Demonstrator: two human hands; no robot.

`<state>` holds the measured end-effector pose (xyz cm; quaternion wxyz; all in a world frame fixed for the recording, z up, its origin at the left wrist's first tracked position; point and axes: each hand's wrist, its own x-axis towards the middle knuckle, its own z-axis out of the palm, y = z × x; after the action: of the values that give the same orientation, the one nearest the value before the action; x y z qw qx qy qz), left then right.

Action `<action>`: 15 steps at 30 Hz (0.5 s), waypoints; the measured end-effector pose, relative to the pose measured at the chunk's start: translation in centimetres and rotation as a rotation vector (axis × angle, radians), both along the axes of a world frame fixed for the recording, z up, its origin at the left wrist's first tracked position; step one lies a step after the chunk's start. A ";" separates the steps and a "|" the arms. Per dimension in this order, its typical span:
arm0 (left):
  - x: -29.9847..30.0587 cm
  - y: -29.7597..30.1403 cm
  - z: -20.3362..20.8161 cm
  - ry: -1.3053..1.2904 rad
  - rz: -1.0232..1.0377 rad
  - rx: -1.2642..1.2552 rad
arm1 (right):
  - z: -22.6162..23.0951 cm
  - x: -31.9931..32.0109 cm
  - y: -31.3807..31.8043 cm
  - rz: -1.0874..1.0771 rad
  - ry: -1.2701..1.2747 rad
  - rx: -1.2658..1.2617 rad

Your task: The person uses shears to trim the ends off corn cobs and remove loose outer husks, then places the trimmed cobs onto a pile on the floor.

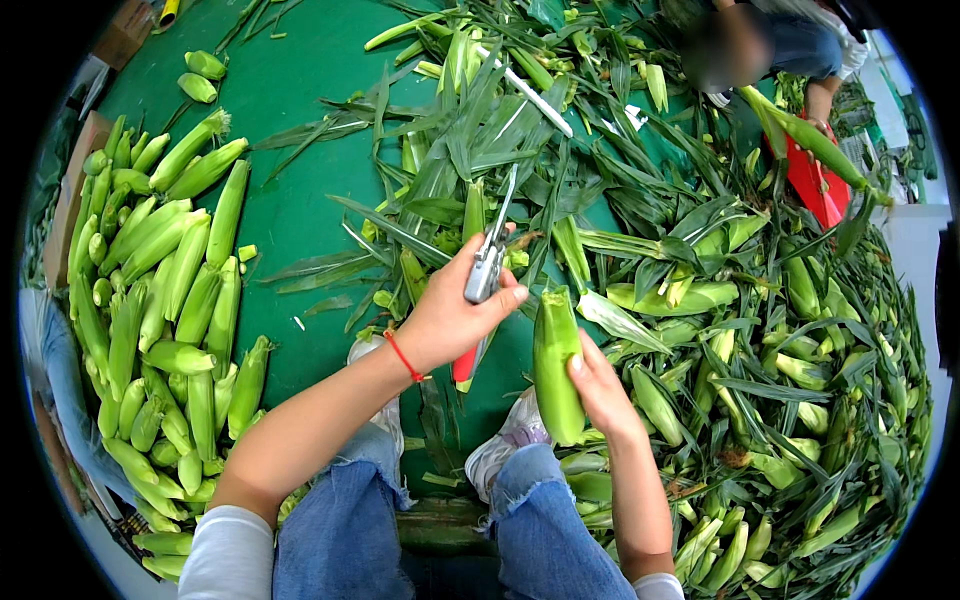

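Observation:
My left hand (455,305), with a red string round its wrist, is closed round a pair of pruning shears (484,272). Their metal blade points away from me, and a red handle end shows below the palm. In my right hand (600,385) is a green ear of corn in its husk (556,370), held upright with the thumb along its side. The top of this ear lies just right of the left fingertips, apart from the blade. Beneath the shears, cut leaves and stalk pieces (440,190) cover part of the green floor (310,240).
At the left lies a pile of trimmed ears (180,265). A large heap of leafy corn (790,400) fills the right side. Another person's hand (820,115) holds a corn ear (815,145) by a red object (815,190) at far right. My shoes (505,445) are below.

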<state>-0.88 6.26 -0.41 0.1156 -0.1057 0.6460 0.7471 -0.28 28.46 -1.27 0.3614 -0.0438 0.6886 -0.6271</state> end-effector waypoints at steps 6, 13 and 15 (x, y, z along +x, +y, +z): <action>1.7 0.8 2.0 0.020 0.034 0.115 | 1.9 0.4 -2.3 0.039 0.533 0.372; 1.7 0.8 2.2 -0.081 0.129 0.312 | 1.0 2.0 -3.8 -0.005 0.690 0.376; 1.3 0.7 2.6 -0.180 0.176 0.393 | 0.8 2.2 -4.7 -0.098 0.668 0.318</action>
<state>0.43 6.98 2.15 0.1256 -0.2034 0.4634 0.8533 1.95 23.75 -0.49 0.0884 -0.1563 0.8586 -0.4801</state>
